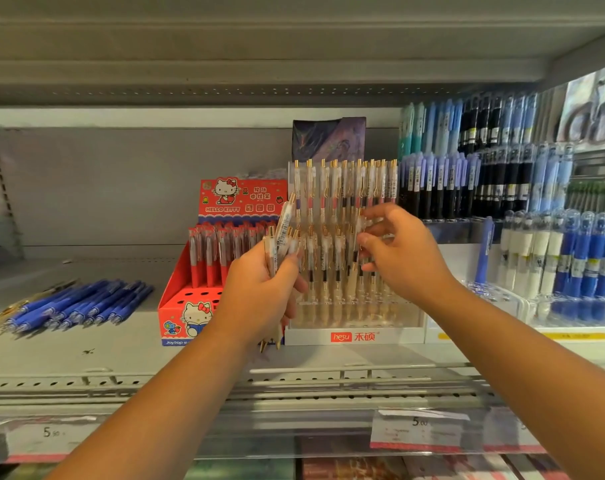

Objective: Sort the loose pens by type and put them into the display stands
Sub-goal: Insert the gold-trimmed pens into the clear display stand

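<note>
Overhead, a grey shelf (86, 344) spans the view, its price strip at six o'clock. At centre stands a clear pen stand (354, 332) with a white base, rows of white-and-gold pens (342, 188) upright in it. Touching it at nine o'clock is a red cartoon-cat stand (190, 317) with red pens; at three o'clock, stands of blue pens (585, 258). Loose blue pens (79, 304) lie flat at eight o'clock. The left hand (263, 289) is closed around a bunch of white-and-gold pens (283, 230) before the clear stand. The right hand (398, 251), fingers curled, pinches a pen among the middle row.
</note>
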